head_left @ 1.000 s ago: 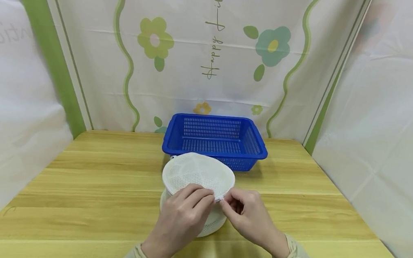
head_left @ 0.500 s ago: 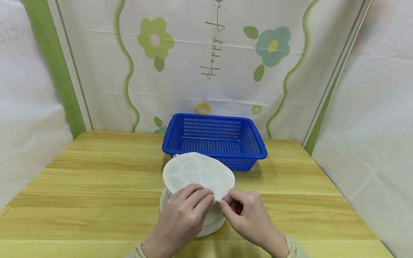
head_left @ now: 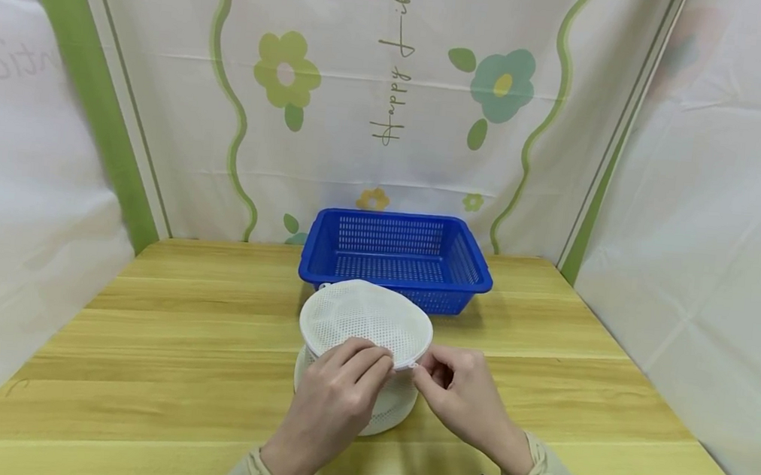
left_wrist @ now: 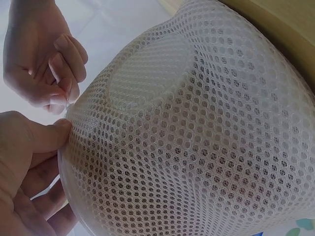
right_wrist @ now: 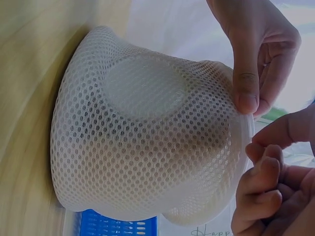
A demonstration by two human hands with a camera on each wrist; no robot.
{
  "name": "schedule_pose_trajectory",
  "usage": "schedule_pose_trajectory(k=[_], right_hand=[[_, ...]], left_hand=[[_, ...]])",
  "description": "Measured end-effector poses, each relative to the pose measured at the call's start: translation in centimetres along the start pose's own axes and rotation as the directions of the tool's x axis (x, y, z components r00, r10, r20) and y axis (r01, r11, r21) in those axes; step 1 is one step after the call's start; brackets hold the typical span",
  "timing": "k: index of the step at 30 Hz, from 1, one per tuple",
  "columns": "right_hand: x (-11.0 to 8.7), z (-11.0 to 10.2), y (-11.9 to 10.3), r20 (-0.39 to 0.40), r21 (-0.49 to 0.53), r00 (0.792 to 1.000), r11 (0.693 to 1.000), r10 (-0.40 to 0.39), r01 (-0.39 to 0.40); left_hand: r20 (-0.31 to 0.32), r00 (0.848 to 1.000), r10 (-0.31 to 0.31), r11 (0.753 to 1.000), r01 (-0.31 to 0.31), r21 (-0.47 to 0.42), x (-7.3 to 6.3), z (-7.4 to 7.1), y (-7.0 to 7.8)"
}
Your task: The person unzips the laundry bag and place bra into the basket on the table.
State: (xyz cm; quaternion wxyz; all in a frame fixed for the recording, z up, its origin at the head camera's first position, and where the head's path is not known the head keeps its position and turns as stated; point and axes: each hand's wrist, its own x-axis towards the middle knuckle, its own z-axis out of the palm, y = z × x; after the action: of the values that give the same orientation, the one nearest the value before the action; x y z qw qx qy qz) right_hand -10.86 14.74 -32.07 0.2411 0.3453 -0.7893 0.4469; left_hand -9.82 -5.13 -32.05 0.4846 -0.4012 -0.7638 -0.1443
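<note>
A white mesh laundry bag (head_left: 373, 320) with a round zipped lid stands upright on the wooden table. My left hand (head_left: 340, 392) pinches the near rim of the lid, its thumb pressed on the mesh side in the left wrist view. Just right of it, my right hand (head_left: 465, 392) pinches the small white zipper pull (head_left: 413, 365) at the lid's edge. In the right wrist view the bag's mesh wall (right_wrist: 142, 132) bulges out, with a smooth oval patch (right_wrist: 145, 86) on it. The mesh hides the bag's inside.
Behind the bag is a blue plastic basket (head_left: 393, 280) with slotted walls, its front partly covered by the lid. White printed curtains (head_left: 392, 103) hang along the back and both sides of the wooden table (head_left: 160, 354).
My right hand has shifted slightly to the right along the lid's rim with the zipper pull. The left hand keeps its place on the rim.
</note>
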Motion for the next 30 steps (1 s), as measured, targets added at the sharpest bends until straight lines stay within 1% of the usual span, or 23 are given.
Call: schedule_pose_trajectory(k=[3,6,11,14,16,18,23,30], right_hand=[[0.06,-0.08,-0.05,-0.012,0.004,1.000,1.000,0.024,-0.024],[0.11,-0.09,-0.08,-0.002,-0.009,0.999,0.999,0.045,-0.045],[0.06,-0.06,-0.24,0.075,-0.019,0.990,0.993,0.118,-0.117],[0.01,-0.05,-0.38,0.115,-0.012,0.985,0.992,0.128,-0.128],[-0.02,-0.04,-0.44,0.128,-0.001,0.986,0.994,0.106,-0.107],[-0.08,-0.02,-0.44,0.143,0.013,0.988,0.998,0.066,-0.068],[-0.20,0.11,-0.30,0.163,0.052,0.986,0.998,-0.041,0.033],[-0.29,0.56,0.08,0.135,0.051,0.987,0.995,-0.089,0.083]], left_hand=[[-0.001,1.000,-0.001,1.000,0.001,-0.001,0.01,-0.07,-0.07],[0.000,1.000,-0.003,1.000,0.003,-0.005,0.01,-0.12,-0.14],[-0.002,1.000,-0.001,1.000,0.001,-0.016,-0.05,-0.20,-0.18],[-0.017,1.000,0.006,1.000,-0.007,-0.029,0.00,-0.20,-0.15],[-0.027,1.000,0.012,0.999,-0.013,-0.039,0.05,-0.15,-0.13],[-0.026,1.000,0.014,0.999,-0.015,-0.046,0.09,-0.06,-0.09],[0.003,1.000,0.021,0.999,-0.021,-0.042,0.07,0.08,0.01],[0.015,0.999,0.033,0.999,-0.033,-0.017,-0.08,0.04,0.00]])
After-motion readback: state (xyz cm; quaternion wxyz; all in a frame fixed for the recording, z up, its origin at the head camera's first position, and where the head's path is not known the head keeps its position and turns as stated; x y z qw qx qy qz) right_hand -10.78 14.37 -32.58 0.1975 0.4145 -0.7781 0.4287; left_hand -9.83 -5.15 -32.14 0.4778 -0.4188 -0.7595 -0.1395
